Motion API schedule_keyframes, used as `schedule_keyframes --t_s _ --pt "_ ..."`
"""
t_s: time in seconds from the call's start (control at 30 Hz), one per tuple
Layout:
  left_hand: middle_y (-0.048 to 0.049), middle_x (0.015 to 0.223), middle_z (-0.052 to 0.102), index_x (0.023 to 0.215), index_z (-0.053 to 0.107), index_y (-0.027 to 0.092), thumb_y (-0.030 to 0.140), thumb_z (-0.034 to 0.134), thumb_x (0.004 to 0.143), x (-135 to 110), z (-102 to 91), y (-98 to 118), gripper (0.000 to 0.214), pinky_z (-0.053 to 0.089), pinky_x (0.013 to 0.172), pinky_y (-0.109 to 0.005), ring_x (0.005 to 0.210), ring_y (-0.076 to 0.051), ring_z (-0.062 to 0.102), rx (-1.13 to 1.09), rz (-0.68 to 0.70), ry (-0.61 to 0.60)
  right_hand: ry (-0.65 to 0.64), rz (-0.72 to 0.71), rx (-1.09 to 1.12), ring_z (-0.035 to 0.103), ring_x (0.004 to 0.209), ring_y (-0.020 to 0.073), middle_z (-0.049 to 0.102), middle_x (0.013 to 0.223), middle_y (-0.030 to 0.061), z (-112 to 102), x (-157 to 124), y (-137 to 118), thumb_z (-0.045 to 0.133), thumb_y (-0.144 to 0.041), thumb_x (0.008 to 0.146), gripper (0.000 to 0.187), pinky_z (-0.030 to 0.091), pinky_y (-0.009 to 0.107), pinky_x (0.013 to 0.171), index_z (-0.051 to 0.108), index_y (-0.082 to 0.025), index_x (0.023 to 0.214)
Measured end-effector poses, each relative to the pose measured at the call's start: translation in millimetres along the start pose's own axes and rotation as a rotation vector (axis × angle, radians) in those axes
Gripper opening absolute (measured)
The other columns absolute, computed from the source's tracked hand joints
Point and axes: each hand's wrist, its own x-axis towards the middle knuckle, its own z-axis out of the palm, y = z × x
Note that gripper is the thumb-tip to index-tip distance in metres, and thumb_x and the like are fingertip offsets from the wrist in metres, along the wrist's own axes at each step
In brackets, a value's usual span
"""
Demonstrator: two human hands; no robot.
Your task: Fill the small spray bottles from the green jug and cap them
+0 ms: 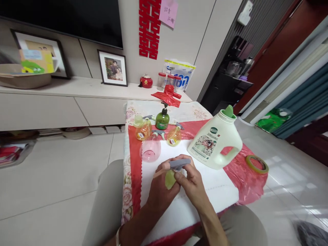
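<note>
My left hand (pixel 161 188) is closed around a small yellow-green spray bottle (pixel 169 179), which it partly hides. At the bottle's neck, the fingers of my right hand (pixel 193 182) grip the grey spray head (pixel 179 163). A pink transparent bottle (pixel 150 150) stands just beyond my hands on a white cloth (pixel 174 218). Past it are an orange-yellow bottle (pixel 143 130), a pale yellow bottle (pixel 174 137) and a loose grey spray trigger (pixel 159 133). To the right is a large pale green detergent jug (pixel 215 140) with an upright green cap (pixel 228 111).
Behind the bottles stands a green pump bottle (pixel 162 120). A roll of yellow tape (pixel 257 164) lies on red plastic sheeting (pixel 243 177) at the right. Red-lidded jars (pixel 161 82) and a red pot (pixel 146 82) sit on the cabinet. My knees flank the table.
</note>
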Motion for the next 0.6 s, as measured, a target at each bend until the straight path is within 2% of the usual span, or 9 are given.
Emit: schedule_keyframes --t_s 0.17,0.37,0.43,0.6 --pt "-0.0084 0.103 0.071 0.113 0.059 0.024 0.02 0.056 0.082 -3.3 -0.1 -5.3 0.031 0.059 0.084 -0.05 0.099 -0.032 0.069 0.055 -0.018 -0.02 0.104 0.009 -0.021 0.053 0.112 0.0227 0.061 0.11 0.0043 9.0 0.5 -1.3 0.065 -0.041 0.09 0.022 0.042 0.036 0.1 0.073 -0.027 0.105" --pt "-0.0106 0.116 0.066 0.125 0.052 0.027 0.024 0.059 0.083 -9.3 2.5 -12.1 0.043 0.056 0.089 -0.052 0.11 -0.033 0.065 0.034 -0.034 0.028 0.301 0.038 -0.026 0.054 0.109 0.02 0.06 0.11 0.0036 28.6 -9.9 -1.8 0.065 -0.036 0.091 0.017 0.043 0.033 0.097 0.07 -0.026 0.105" --pt "-0.0092 0.113 0.067 0.123 0.053 0.027 0.025 0.06 0.082 -8.7 3.0 -12.9 0.042 0.057 0.088 -0.051 0.107 -0.033 0.066 0.032 -0.048 0.031 0.263 0.025 -0.011 0.054 0.109 0.0202 0.061 0.11 0.004 24.9 -8.5 -2.7 0.066 -0.039 0.091 0.021 0.044 0.034 0.098 0.069 -0.026 0.107" --pt "-0.0072 0.108 0.067 0.121 0.052 0.028 0.025 0.067 0.075 -9.1 4.6 -20.8 0.048 0.06 0.079 -0.048 0.099 -0.032 0.068 0.042 -0.124 -0.006 -0.06 -0.007 0.082 0.052 0.122 0.0223 0.059 0.124 0.0049 -1.3 7.2 -8.5 0.062 -0.048 0.092 0.036 0.041 0.038 0.108 0.067 -0.028 0.122"
